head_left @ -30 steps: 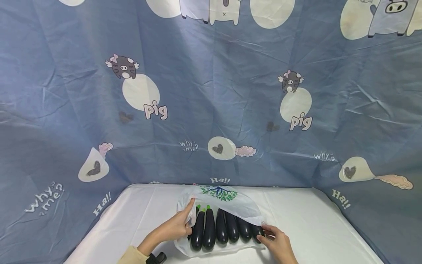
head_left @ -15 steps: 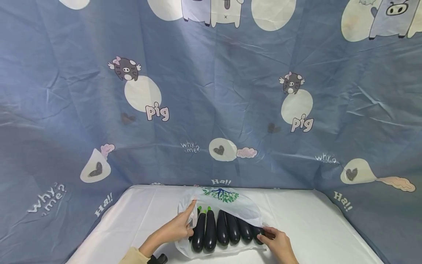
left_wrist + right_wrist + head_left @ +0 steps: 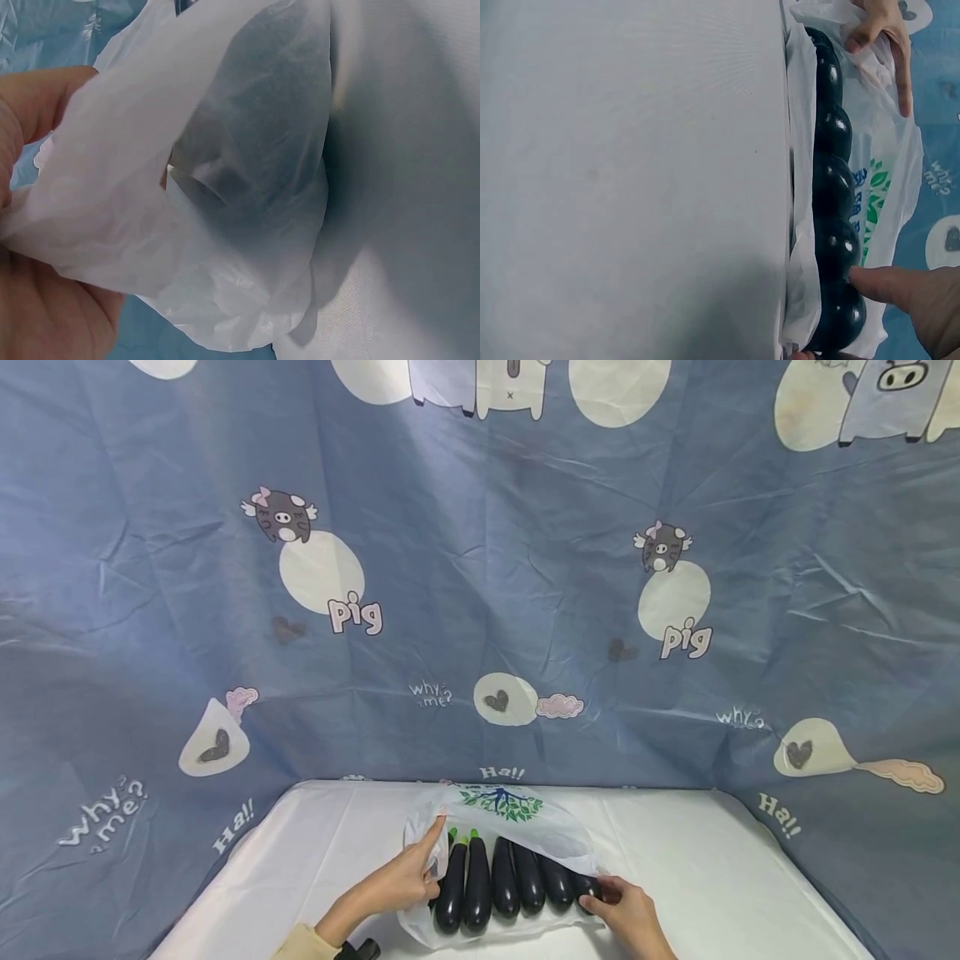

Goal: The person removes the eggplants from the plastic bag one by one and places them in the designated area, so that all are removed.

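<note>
Several dark, glossy eggplants [image 3: 477, 893] with green stems lie side by side in the mouth of a white plastic bag [image 3: 551, 833] printed with a green and blue tree. My left hand [image 3: 401, 877] holds the bag's opening at the left, its index finger stretched along the raised edge. In the left wrist view the bag film [image 3: 135, 187] passes between thumb and fingers and hides the eggplants. At the right end, my right hand [image 3: 633, 914] grips the last eggplant [image 3: 838, 321]; its thumb [image 3: 889, 286] presses the upper side, and its other fingers are mostly hidden.
A white cloth [image 3: 720, 877] covers the table under the bag. Behind it hangs a blue curtain [image 3: 480, 610] with cartoon pigs. A black strap [image 3: 360, 948] sits at the left wrist, below a cream sleeve [image 3: 303, 942].
My right thumb has shifted slightly left over the end eggplant. The left hand, the bag and the other eggplants stay in place.
</note>
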`<state>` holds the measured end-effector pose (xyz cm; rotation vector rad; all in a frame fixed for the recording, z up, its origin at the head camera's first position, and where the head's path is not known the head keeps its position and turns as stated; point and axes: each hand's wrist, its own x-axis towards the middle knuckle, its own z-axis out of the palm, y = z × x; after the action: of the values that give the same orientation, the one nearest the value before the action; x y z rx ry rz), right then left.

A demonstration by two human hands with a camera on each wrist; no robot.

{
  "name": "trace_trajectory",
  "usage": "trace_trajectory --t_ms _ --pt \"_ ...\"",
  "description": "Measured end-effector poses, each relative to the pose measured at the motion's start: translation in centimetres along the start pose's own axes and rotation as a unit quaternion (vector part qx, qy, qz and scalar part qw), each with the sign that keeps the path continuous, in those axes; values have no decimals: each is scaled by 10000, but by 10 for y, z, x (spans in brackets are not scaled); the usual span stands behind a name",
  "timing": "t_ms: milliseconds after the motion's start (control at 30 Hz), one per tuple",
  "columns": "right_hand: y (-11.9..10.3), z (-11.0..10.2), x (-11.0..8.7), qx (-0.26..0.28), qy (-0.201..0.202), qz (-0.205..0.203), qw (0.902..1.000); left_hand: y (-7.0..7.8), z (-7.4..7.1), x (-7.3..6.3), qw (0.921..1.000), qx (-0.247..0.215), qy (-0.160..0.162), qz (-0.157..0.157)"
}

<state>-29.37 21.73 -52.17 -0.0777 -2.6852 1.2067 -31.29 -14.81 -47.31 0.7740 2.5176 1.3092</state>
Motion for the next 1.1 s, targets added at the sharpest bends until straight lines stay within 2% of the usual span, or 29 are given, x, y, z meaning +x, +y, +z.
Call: trace_trajectory --t_ms 300,833,1100 --pt "-2 1 -1 -262 -14 60 9996 2 1 -1 9999 -152 -30 -10" --pt "-5 -7 -12 -402 -74 159 9990 3 0 -3 9999 -115 30 34" --pt "-7 -13 -15 -317 -242 460 9981 3 -1 -1 9999 -41 94 30"
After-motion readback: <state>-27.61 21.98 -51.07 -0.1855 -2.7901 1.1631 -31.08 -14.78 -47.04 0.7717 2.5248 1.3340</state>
